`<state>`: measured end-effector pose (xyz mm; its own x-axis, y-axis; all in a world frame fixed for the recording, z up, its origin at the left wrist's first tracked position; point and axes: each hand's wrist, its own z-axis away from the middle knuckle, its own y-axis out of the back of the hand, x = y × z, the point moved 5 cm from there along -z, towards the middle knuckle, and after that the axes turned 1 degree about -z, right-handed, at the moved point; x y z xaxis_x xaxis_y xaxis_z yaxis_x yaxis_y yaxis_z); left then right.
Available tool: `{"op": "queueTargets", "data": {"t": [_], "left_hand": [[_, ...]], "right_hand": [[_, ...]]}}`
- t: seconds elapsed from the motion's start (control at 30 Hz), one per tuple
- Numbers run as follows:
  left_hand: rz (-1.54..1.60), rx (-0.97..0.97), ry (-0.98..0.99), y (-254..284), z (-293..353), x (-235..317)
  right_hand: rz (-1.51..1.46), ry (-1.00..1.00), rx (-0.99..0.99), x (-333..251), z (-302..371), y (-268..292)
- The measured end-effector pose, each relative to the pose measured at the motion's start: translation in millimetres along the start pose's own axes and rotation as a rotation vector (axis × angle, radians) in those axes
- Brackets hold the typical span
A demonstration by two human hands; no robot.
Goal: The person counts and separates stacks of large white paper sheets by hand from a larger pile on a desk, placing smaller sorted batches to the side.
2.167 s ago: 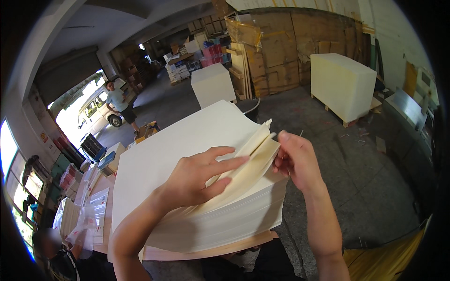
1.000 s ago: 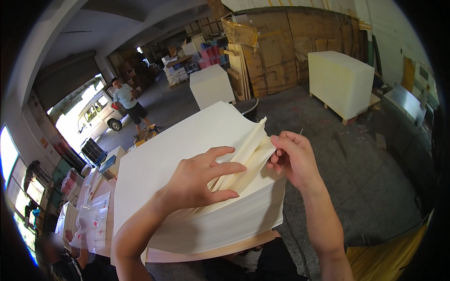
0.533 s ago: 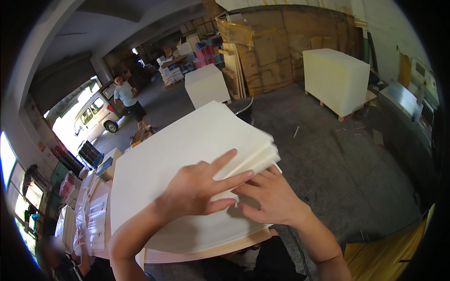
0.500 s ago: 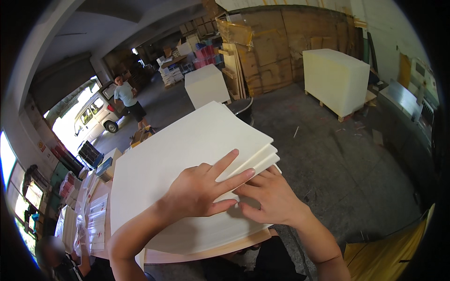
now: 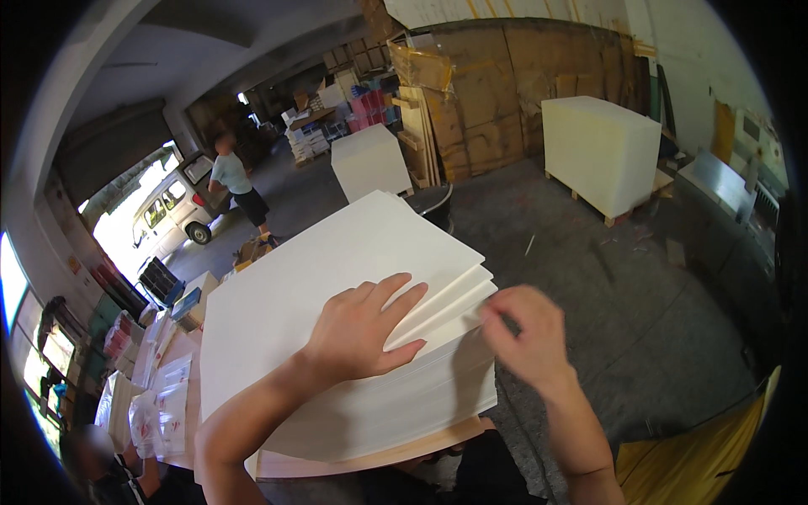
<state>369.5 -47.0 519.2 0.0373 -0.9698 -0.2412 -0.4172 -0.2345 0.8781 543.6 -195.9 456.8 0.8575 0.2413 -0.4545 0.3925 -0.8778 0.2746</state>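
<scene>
Across the upper right part of a tall stack of large cream-white paper sheets [image 5: 295, 290], the left hand [image 5: 364, 328] lies palm down, its fingers spread wide over the top sheets and its thumb angled out toward the near edge; it grips nothing. The forearm slants up to it from the lower left. Just beside the stack's right edge, the right hand [image 5: 528, 337] is blurred, wrist raised, thumb and forefinger bent into a loose loop with the other fingers curled. Whether its fingertips touch or pinch any paper cannot be told.

Half a second ago the right hand lay over the near edge of the upper sheets, just under the left fingers; now it is out to the right. A second ago its fingers had hold of a bent-up corner; now the upper sheets lie flatter, in stepped layers along that edge.

The stack rests on a pale wooden tabletop [image 5: 404, 449]. Farther left on it lie clear plastic bags [image 5: 175, 396] around white contents with red marks. Behind the stack stands a dark round bin [image 5: 443, 215], its contents hidden.
</scene>
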Motion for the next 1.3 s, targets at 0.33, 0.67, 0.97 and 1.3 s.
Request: {"op": "queueTargets", "data": {"t": [0.33, 0.67, 0.97, 1.3], "left_hand": [[0.211, -0.118, 0.099, 12, -4, -12], [0.326, -0.127, 0.133, 18, -2, -17], [0.323, -0.156, 0.125, 17, -3, -20], [0.325, -0.132, 0.109, 17, -3, -24]], "right_hand": [[0.007, -0.229, -0.335, -4, -48, -25], [-0.850, -0.821, -0.174, 30, -32, -50], [-1.090, -0.933, -0.129, 27, -31, -52], [-0.852, -0.750, -0.151, 22, -37, -41]]}}
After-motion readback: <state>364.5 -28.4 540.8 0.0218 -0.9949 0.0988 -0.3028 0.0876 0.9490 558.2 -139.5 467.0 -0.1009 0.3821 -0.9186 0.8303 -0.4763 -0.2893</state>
